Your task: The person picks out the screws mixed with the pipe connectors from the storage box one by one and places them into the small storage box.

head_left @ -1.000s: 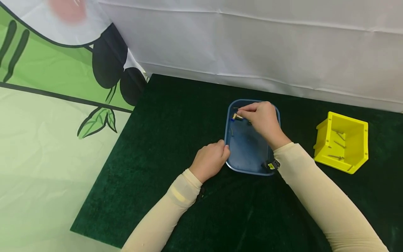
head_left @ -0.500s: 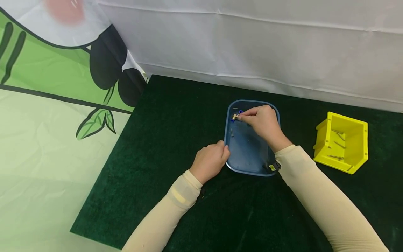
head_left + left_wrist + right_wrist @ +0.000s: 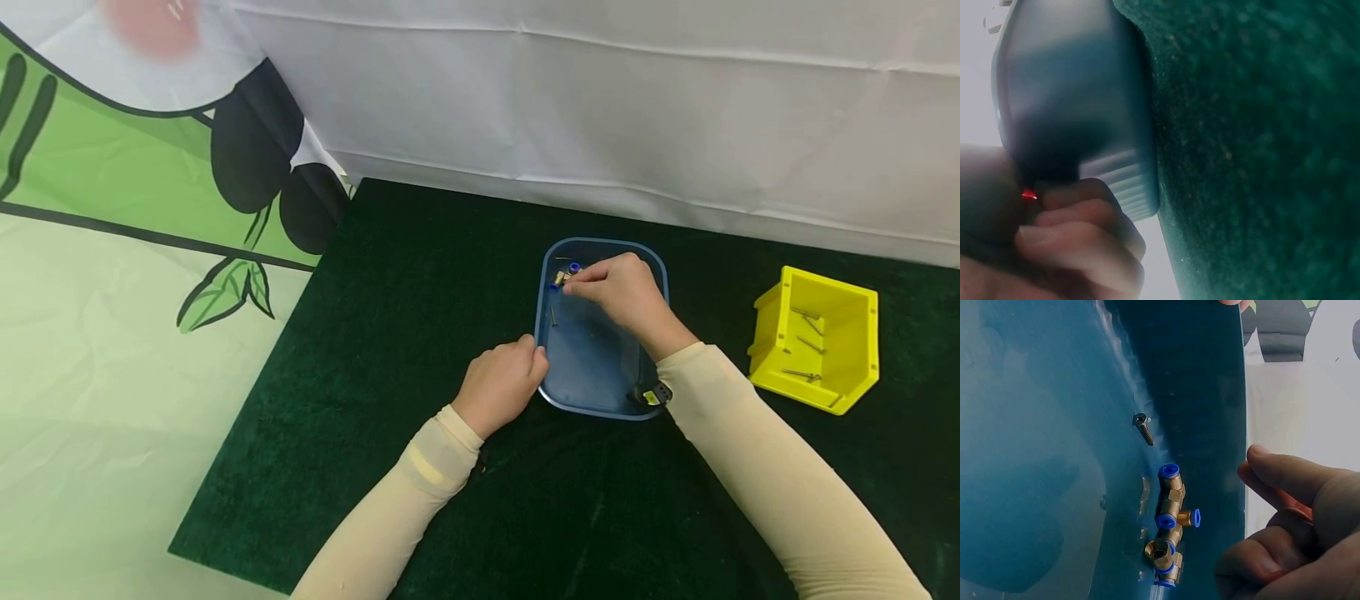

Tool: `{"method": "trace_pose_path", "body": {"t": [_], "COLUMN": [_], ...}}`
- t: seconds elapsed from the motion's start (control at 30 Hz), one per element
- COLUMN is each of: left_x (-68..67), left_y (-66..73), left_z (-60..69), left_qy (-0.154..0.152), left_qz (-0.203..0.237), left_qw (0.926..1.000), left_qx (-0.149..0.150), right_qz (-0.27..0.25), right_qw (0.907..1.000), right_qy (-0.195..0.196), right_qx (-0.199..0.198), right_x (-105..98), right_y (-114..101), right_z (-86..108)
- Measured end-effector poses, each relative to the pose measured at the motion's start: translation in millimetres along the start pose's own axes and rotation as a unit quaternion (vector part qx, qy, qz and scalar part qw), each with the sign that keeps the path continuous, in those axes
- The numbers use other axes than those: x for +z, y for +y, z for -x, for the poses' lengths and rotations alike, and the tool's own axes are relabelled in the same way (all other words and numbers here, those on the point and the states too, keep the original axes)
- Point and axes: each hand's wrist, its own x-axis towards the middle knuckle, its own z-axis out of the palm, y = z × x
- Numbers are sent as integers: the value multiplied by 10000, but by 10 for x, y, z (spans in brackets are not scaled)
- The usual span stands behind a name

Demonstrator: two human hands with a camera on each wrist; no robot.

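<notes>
My left hand [image 3: 501,382] grips the near left rim of a shallow blue tray [image 3: 592,410]; in the left wrist view its curled fingers [image 3: 1085,240] lie against the tray wall. Over the tray's far left part is my right hand [image 3: 626,287], thumb and forefinger close together, with nothing visible between them. Below those fingertips lies a cluster of brass push-in fittings [image 3: 1172,519] with blue collars, along the tray's side. One small screw [image 3: 1146,430] rests apart from them on the tray floor. The head view partly hides the fittings behind the right fingers.
To the right stands a yellow bin [image 3: 851,342] with several screws [image 3: 801,375] inside. A dark green cloth [image 3: 420,275] covers the table, whose left edge shows. White fabric [image 3: 600,108] hangs behind, and a printed green sheet [image 3: 112,375] is at left.
My right fingertips have come slightly down toward me from the tray's far end. A blue-collared fitting end they covered one second ago now shows. My left hand keeps its place on the rim.
</notes>
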Motion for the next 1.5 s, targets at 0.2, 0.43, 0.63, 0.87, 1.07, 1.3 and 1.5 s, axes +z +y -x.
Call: {"method": "trace_pose_path", "body": {"t": [0.2,0.43,0.63,0.87,1.07,1.3,1.5], "left_x": [-2,-10,-8,4,-5,-3,-6], "left_y": [-7,1,5,3,-1,-14,-12], "left_z": [-7,-16,-6,22,9,10,0], "left_qy": [-11,-84,-86,22,89,108,92], "left_qz": [16,27,33,-68,34,12,-77], "left_qw": [10000,10000,10000,9999,9998,9999,9999], "left_qx": [5,-6,9,103,155,127,99], "right_qz": [61,124,491,1392,1556,1453,1478], "right_qw": [10000,9997,9985,9884,9868,9887,9880], "right_qy": [-36,-134,-252,-512,-380,-351,-449], "right_qx": [-9,176,-12,-313,-242,-108,-30], "right_x": [-10,-14,78,340,376,375,350], "right_y": [-7,-3,42,16,-36,-19,-33], "right_z": [-1,-4,-30,-107,-138,-155,-157]}}
